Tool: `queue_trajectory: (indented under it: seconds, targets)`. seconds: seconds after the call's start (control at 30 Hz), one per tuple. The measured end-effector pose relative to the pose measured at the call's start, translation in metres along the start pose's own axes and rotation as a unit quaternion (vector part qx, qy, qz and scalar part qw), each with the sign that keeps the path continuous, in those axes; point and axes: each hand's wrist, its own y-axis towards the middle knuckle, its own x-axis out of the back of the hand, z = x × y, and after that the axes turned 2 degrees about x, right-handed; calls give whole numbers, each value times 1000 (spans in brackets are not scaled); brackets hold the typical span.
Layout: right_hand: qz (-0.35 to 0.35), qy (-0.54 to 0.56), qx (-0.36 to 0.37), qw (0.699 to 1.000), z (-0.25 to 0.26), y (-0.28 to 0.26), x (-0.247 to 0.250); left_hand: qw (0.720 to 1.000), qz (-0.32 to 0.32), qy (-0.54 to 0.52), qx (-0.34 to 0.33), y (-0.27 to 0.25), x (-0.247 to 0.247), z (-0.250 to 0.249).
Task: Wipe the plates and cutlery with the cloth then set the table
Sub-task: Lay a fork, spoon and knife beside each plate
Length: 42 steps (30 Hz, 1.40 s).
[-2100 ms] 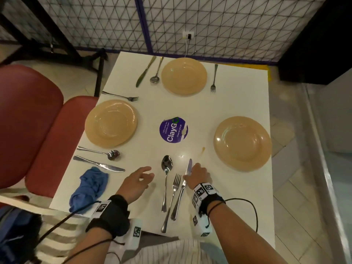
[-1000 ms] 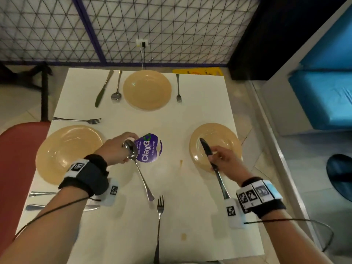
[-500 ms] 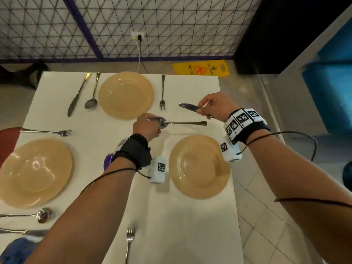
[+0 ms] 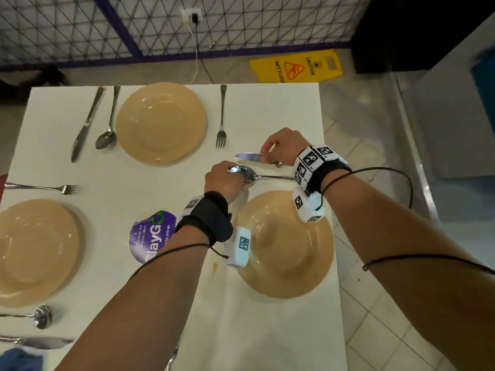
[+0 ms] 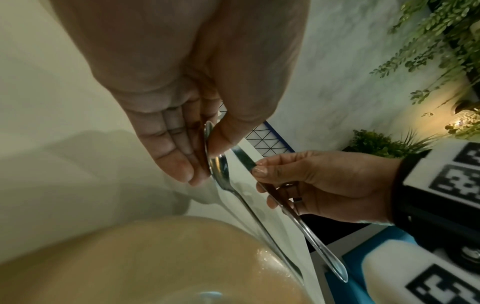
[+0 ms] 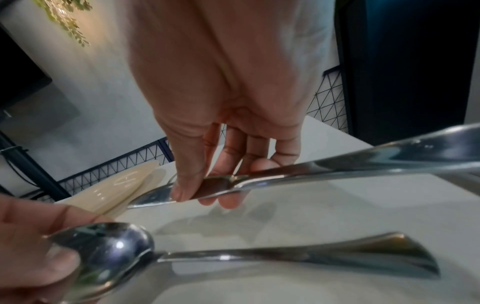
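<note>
My left hand (image 4: 225, 178) pinches a steel spoon (image 4: 257, 175) by its bowl, handle pointing right, just beyond the tan plate (image 4: 289, 263) at the table's right side. My right hand (image 4: 281, 147) pinches a table knife (image 4: 247, 156) near where blade meets handle, blade pointing left, a little farther out than the spoon. The left wrist view shows the spoon (image 5: 233, 189) and the knife (image 5: 298, 222) side by side above the plate rim (image 5: 155, 257). In the right wrist view the knife (image 6: 311, 172) and the spoon (image 6: 233, 259) hover over the white tabletop. A blue cloth (image 4: 18, 360) lies at the near left corner.
The far setting has a plate (image 4: 160, 123), a knife (image 4: 87, 124), a spoon (image 4: 107, 129) and a fork (image 4: 221, 119). The left setting has a plate (image 4: 34, 250), fork (image 4: 42, 187), spoon (image 4: 32, 315) and knife (image 4: 37, 342). A purple sticker (image 4: 152, 234) marks the table's middle. Another fork (image 4: 172, 357) lies near the front edge. A yellow wet-floor sign (image 4: 294, 66) lies beyond the table.
Both hands lifted the spoon and knife from the near edge and carried them over to the far side of the right plate; in the last half second they sank closer to the table.
</note>
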Motion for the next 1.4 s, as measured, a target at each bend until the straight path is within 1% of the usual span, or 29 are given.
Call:
queue_trajectory:
  seconds: [0.17, 0.33, 0.7, 0.97, 1.2, 1.4]
  targets:
    - [13, -27, -5, 1000, 0, 9, -16, 1000, -9, 0, 9, 10, -6, 13]
    - [2, -48, -1, 999, 2, 12, -20, 1000, -16, -16, 6, 13, -6, 21]
    - [-10, -135, 36, 990, 8, 22, -25, 999, -14, -35, 0, 26, -5, 31]
    - [-39, -152, 44, 987, 5, 24, -29, 999, -29, -40, -12, 23, -3, 29]
    - [-43, -140, 39, 988, 2, 20, -25, 999, -13, -36, -9, 18, 2, 32]
    - [-39, -137, 37, 989, -2, 9, -20, 999, -19, -34, -14, 7, 16, 30]
